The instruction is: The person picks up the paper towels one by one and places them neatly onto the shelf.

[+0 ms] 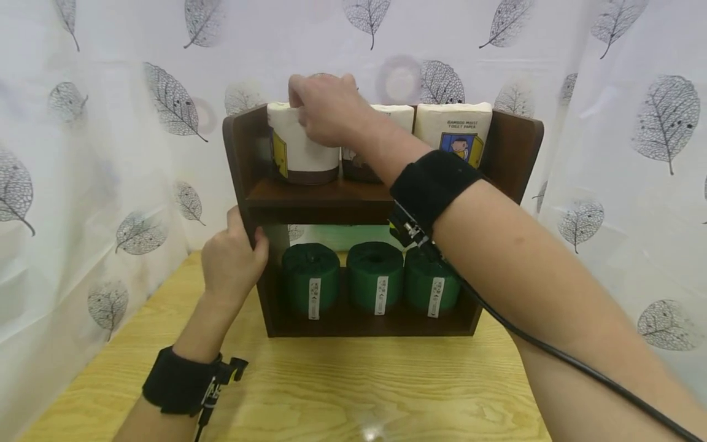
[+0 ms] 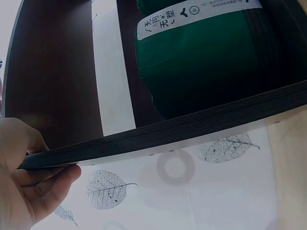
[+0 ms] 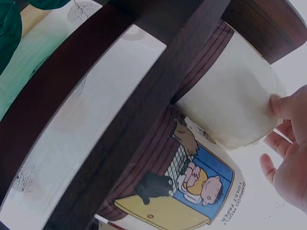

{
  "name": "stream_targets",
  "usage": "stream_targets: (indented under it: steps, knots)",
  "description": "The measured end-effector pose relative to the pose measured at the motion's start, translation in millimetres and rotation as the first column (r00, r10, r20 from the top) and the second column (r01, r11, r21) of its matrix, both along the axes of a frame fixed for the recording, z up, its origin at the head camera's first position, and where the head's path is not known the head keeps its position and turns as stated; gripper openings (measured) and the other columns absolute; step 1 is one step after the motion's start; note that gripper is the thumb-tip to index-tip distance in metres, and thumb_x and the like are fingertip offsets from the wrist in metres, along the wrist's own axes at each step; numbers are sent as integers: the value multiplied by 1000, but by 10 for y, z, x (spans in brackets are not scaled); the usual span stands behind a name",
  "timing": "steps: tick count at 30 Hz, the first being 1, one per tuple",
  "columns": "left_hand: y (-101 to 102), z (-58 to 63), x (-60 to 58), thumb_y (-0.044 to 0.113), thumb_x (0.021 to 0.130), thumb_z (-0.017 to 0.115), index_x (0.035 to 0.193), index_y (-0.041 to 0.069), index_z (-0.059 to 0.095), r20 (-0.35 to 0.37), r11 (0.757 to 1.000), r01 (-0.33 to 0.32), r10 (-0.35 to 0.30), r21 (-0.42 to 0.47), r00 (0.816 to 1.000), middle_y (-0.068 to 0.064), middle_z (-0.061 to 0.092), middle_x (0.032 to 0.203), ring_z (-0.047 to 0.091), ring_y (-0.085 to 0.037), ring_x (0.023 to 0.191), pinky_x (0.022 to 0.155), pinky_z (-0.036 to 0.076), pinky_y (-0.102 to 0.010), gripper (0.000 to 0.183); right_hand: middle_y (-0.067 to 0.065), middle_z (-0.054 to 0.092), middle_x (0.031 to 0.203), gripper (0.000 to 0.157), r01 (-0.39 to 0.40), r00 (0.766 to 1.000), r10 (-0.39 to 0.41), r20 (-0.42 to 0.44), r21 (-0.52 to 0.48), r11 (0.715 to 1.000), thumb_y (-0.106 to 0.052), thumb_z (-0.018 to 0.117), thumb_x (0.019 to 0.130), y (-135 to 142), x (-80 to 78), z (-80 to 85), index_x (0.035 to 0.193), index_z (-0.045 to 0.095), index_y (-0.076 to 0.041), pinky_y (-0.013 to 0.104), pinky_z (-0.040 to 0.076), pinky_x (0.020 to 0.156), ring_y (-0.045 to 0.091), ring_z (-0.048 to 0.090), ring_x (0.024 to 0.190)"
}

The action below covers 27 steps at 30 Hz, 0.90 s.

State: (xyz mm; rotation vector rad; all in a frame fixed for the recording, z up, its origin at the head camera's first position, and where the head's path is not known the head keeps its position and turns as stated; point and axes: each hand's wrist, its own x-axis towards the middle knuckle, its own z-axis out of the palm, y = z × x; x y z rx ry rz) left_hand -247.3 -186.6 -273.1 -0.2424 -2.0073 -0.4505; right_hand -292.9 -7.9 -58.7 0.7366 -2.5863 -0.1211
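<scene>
A small dark-brown wooden shelf [image 1: 320, 199] stands on the table. My left hand [image 1: 234, 258] grips its left side panel, thumb on the inner side and fingers on the outer face. At the top, my right hand [image 1: 331, 110] holds the upper edge of the leftmost white toilet paper roll [image 1: 304, 150]. In the right wrist view the thumb presses that roll's face, and the other fingers are partly hidden at its top. Beside it sits a second printed toilet paper roll [image 3: 201, 182]. A third white pack, marked bamboo toilet paper [image 1: 453, 120], stands at the right.
Three green-wrapped rolls with white labels, left [image 1: 298, 282], middle [image 1: 370, 285] and right [image 1: 422, 285], sit on the lower level. A leaf-printed white curtain [image 1: 138, 55] surrounds the light wooden table [image 1: 342, 393]. A black cable [image 1: 574, 356] runs along the right arm.
</scene>
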Motion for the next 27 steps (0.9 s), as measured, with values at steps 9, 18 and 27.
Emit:
stream_targets:
  steps: [9,18,27]
  knots:
    - [4,-1,-1,16,80,55,105,-7,49,-3,1000,0,0,6,1000,-20,52,53,47,-31,41,36,37,-48,34,-8,47,132,49,0,999,-2,34,54,999,-11,40,92,65,-17,33,137,41,-28,39,27,90,11,42,115]
    - [6,-3,-16,17,80,55,104,-7,49,-8,1000,2,-2,2,1000,-21,52,53,49,-35,42,37,38,-50,34,-1,45,134,53,-37,999,36,19,64,997,-10,55,88,131,-57,-8,138,41,-23,41,26,95,16,42,117]
    - [6,-9,-17,18,81,54,102,-7,49,10,1000,-5,5,11,1000,-22,51,53,50,-37,43,37,38,-50,33,-3,49,128,48,-101,994,103,-27,66,993,-7,56,86,209,-121,-31,131,46,-21,39,25,97,14,44,115]
